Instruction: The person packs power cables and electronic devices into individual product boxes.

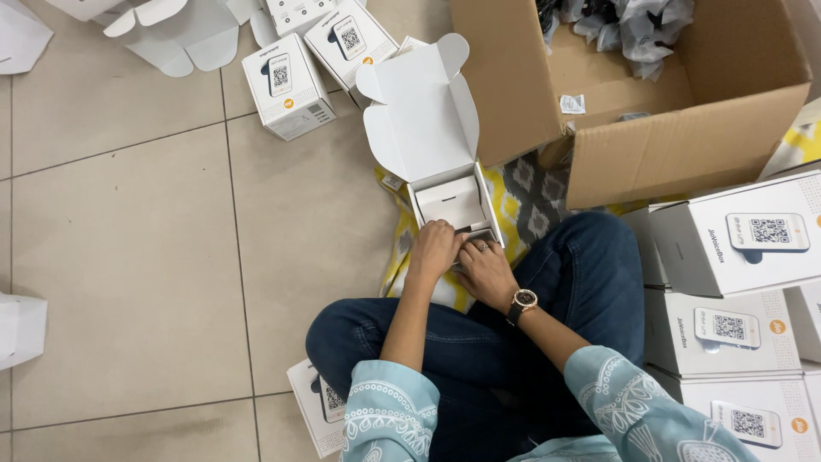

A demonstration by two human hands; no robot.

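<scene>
A big brown cardboard box (684, 137) stands open on the tiled floor (128, 257), with crumpled grey plastic bags (633, 26) inside it. A stack of closed white boxes (735, 316) stands beside it on the right. Two more closed white boxes (312, 64) sit at the top, near unfolded white flaps (175, 34). A yellow and grey patterned cloth (530, 192) lies under the cardboard box.
</scene>
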